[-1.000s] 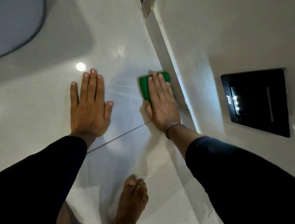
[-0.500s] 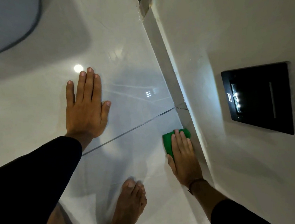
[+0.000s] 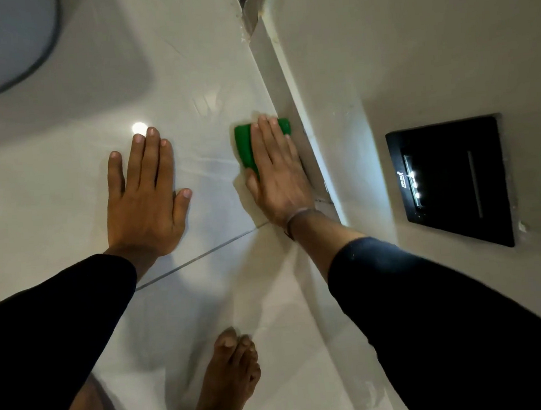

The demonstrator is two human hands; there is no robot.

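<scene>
Pressed the right hand flat on a green scrub pad, fingers straight and close together, thumb laid along the pad's left edge, nothing curled round it. Found the pad lying on the glossy pale floor, tight beside the skirting at the foot of the wall, with only its left strip and far corner showing past the fingers. Planted the left hand palm-down on bare tile, well apart from the pad, fingers straight and together, thumb spread out to the right; held nothing. Saw a dark grout line crossing the floor just behind both wrists. Wore black sleeves on both arms and a thin band at the right wrist. Stood a bare foot on the tile nearer the camera, between the two arms. Noted a black panel with small lit dots set into the wall, to the right of the right hand, and a rounded grey-rimmed shape at the far left, too blurred to name.
</scene>
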